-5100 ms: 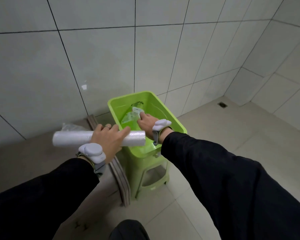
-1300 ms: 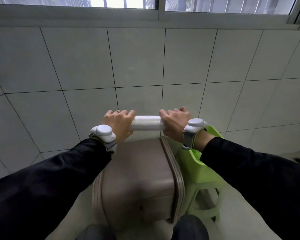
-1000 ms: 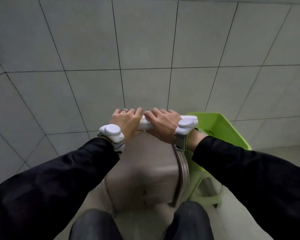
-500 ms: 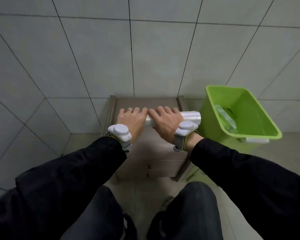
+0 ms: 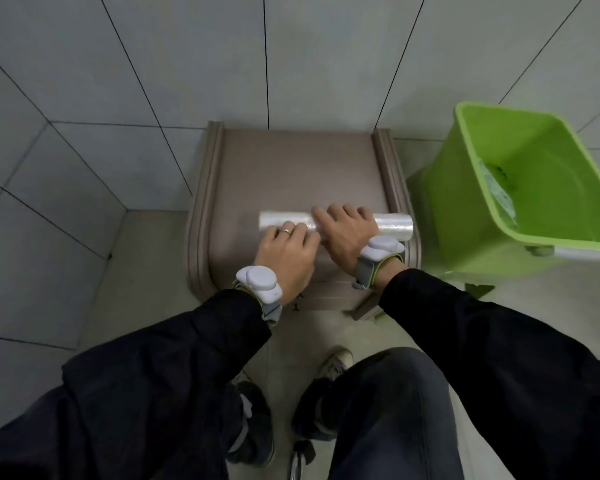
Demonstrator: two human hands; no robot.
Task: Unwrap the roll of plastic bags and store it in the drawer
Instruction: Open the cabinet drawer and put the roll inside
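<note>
A roll of plastic bags (image 5: 394,226) is held above the cabinet (image 5: 298,168), fingers of the left hand (image 5: 286,252) and right hand (image 5: 345,233) curled around it, probably for carrying toward its drawer.

**Materials and finishes at my hands**

The roll (image 5: 394,226) I hold is translucent plastic film, glossy, with fine ridges at its right end. The cabinet (image 5: 291,174) top beneath is a matt brown surface, smooth, with moulded grooved edges. The bin (image 5: 471,202) is bright green plastic, smooth and slightly shiny. Wall tiles (image 5: 187,57) look smooth, satin grey. My sleeves (image 5: 499,341) are matt black cloth; the wrist devices (image 5: 258,279) are smooth pale plastic.
</note>
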